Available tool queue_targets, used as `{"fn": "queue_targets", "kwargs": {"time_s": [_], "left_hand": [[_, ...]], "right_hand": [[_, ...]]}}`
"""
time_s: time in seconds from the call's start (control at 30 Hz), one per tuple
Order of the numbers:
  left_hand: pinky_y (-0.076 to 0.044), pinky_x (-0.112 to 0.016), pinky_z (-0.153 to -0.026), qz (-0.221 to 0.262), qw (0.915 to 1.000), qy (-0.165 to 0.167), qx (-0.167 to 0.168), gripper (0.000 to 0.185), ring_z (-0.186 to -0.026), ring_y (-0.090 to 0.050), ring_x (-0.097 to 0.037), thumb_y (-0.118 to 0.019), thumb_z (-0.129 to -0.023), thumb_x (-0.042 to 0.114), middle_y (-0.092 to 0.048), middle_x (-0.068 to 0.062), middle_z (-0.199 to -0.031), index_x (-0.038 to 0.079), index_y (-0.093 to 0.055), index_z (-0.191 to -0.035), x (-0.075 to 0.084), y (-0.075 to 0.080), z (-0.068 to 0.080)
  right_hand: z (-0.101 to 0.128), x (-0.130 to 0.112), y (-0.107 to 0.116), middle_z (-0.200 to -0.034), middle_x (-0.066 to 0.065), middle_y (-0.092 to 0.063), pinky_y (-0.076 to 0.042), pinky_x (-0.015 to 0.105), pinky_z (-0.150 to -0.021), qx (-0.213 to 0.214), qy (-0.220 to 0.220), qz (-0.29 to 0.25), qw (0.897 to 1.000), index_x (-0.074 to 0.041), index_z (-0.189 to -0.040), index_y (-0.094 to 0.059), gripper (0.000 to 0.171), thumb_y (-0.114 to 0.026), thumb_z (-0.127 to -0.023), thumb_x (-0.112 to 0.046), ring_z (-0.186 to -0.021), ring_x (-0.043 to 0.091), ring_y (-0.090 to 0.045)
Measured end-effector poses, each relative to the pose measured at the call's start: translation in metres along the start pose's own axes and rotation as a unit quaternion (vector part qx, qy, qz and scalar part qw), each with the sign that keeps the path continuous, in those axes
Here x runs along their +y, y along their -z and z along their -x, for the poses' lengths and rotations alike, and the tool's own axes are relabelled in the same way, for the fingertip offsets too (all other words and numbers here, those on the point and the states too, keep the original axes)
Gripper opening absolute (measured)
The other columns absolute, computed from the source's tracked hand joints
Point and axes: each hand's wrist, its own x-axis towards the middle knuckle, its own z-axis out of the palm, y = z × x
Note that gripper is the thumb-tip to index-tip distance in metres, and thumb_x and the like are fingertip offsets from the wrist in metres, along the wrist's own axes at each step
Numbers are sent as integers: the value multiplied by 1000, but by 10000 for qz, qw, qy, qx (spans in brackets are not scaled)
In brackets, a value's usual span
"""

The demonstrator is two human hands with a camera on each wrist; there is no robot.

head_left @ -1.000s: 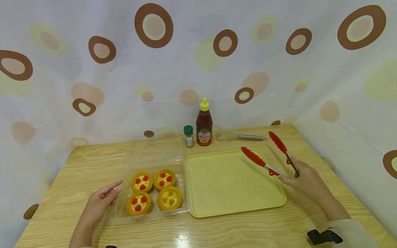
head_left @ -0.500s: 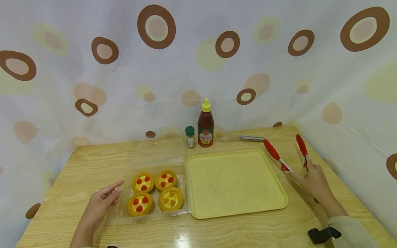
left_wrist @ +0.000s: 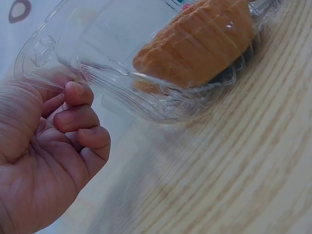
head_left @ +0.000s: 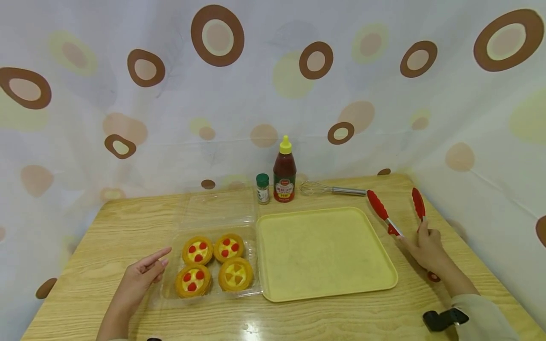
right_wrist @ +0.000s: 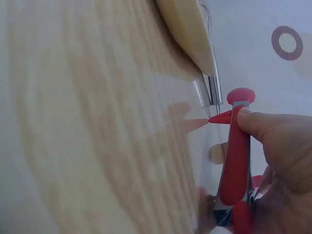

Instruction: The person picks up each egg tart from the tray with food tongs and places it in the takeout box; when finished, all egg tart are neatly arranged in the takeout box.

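Note:
My left hand [head_left: 138,279] is at the left side of an open clear plastic container [head_left: 255,287], with its fingertips and thumb at the rim. In the left wrist view, curled fingers meet the container's edge beside a tart [left_wrist: 200,44]. Several toy egg tarts [head_left: 197,251] sit in the container; most bear red pieces on top, and one tart [head_left: 235,274] has orange wedges. My right hand [head_left: 431,251] holds spread tongs [head_left: 378,206] with red scalloped tips, low over the table's right side. In the right wrist view, the thumb presses the tongs' red handle [right_wrist: 235,161].
A pale yellow tray [head_left: 324,255] lies between the container and the tongs. Behind it stand a green-capped spice jar [head_left: 262,189] and a red sauce bottle [head_left: 284,175]. A wire whisk [head_left: 341,190] lies at the back. Patterned cloth [head_left: 239,104] surrounds the wooden table [head_left: 290,322].
The tongs have moved right, from above the tray's right part to the table beside it, and have come lower. My left hand has stayed at the container.

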Motion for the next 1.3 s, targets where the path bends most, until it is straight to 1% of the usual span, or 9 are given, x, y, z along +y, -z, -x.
{"fn": "queue_targets", "kwargs": {"time_s": [0.1, 0.3, 0.4, 0.57, 0.77, 0.83, 0.93, 1.17, 1.3], "left_hand": [[-40, -23, -62, -33, 10000, -4, 21, 52, -64, -42, -7, -54, -91, 30, -43, 5, -67, 1, -43, -132, -1, 0, 0], [-41, -22, -63, 10, 10000, 12, 57, 52, -64, -42, -6, -55, -90, 30, -44, 5, -68, 0, -44, -131, 1, -1, 0], [-42, -22, -62, 47, 10000, -4, 20, 52, -65, -43, -6, -55, -90, 29, -44, 5, -68, 0, -44, -132, 1, -2, -1], [-42, -22, -62, 5, 10000, -54, -6, 52, -65, -43, -7, -54, -91, 29, -44, 5, -69, -1, -43, -131, 1, -1, -1], [-44, -22, -64, 5, 10000, -22, -31, 52, -66, -44, -6, -54, -90, 31, -45, 5, -70, 1, -44, -132, 0, 0, -1], [-44, -22, -64, 0, 10000, -14, -30, 52, -66, -44, -5, -54, -90, 31, -45, 6, -70, 1, -44, -132, -1, 0, -1], [-43, -23, -63, -42, 10000, -41, -30, 52, -65, -44, -6, -54, -91, 31, -44, 5, -69, 0, -44, -131, -1, 0, 0], [-42, -23, -63, -86, 9998, -106, -126, 53, -64, -43, -6, -53, -91, 31, -44, 5, -67, -1, -43, -131, 2, 0, 0], [-40, -24, -61, -63, 9996, -86, -259, 55, -63, -41, -6, -52, -91, 32, -42, 5, -67, 0, -40, -134, 2, 2, -1]], "right_hand": [[1, -6, 0, -116, 57, 4, -11, 72, -84, -95, -47, 22, 9999, 17, -128, 25, 89, -39, -96, -36, -108, 69, -1], [4, -9, 1, -115, 56, -8, -15, 71, -78, -85, -241, 432, 9987, 20, -130, 16, 88, -35, -95, -43, -103, 70, -10], [6, -10, 4, -113, 55, -14, -19, 68, -72, 24, -370, 554, 9978, 17, -133, 6, 86, -36, -93, -47, -100, 70, -13], [9, -22, 6, -111, 51, -20, -24, 62, -67, 511, -259, 638, 9963, 15, -122, -19, 73, -44, -91, -47, -95, 67, -18], [8, -70, 10, -126, 46, -11, -17, 70, -80, 509, 338, 228, 9979, 14, -138, -7, 79, -45, -93, -40, -112, 64, -7], [6, -90, 6, -129, 42, -14, -18, 70, -81, 472, 544, 124, 9973, 11, -139, -12, 76, -45, -93, -40, -116, 60, -8], [0, -118, -6, -130, 38, -19, -16, 69, -86, 335, 874, -31, 9956, 10, -139, -17, 73, -46, -93, -39, -119, 55, -12], [-20, -184, -43, -134, 26, -28, -38, 55, -84, -475, 1192, -488, 9905, 1, -141, -23, 74, -44, -91, -49, -111, 40, -38], [-35, -214, -69, -133, 23, -33, -43, 47, -83, -1070, 1273, -712, 9835, 1, -140, -25, 75, -43, -90, -52, -107, 35, -46]]}}
